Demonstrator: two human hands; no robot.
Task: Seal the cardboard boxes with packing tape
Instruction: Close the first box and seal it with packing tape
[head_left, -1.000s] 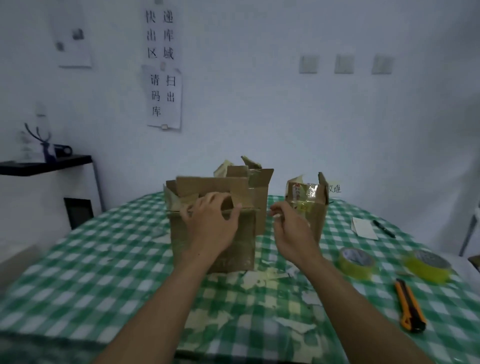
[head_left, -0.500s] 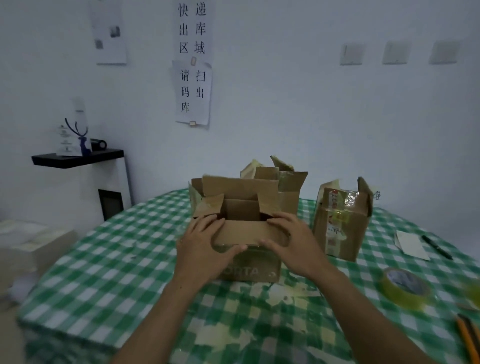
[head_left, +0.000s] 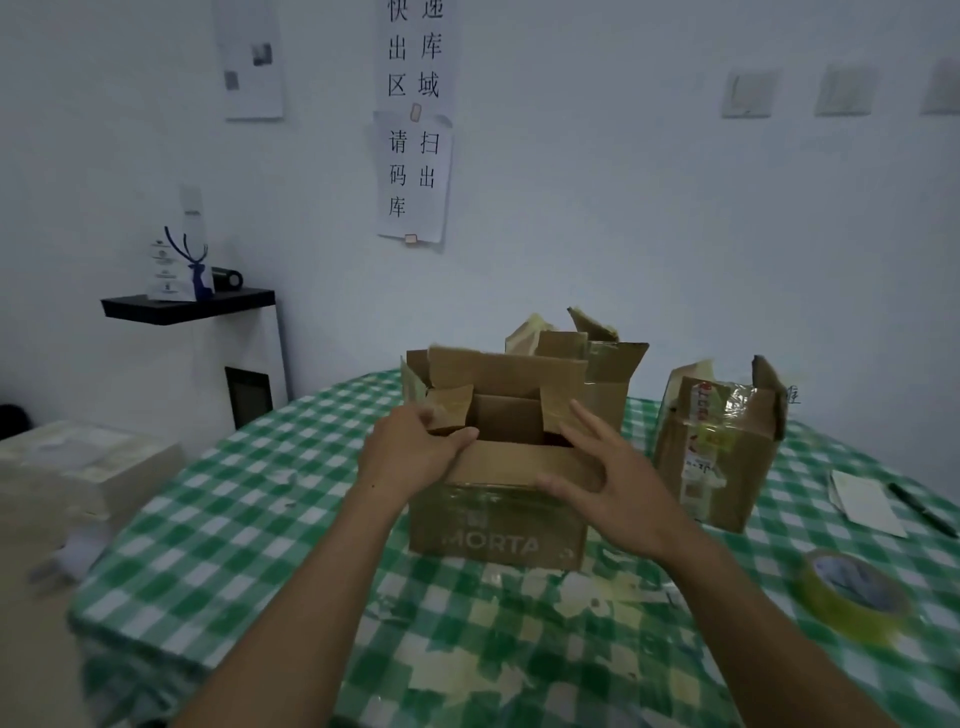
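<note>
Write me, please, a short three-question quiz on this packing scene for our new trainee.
1. True or false: the front box is already taped shut.
2. Where does the tape roll lie? A: inside a box. B: on the table, right of the boxes. C: on top of a box.
3. Fill in: ___ cardboard boxes stand on the table.
Key: 1 false, its flaps stand open; 2 B; 3 three: front box, back box, right box.
</note>
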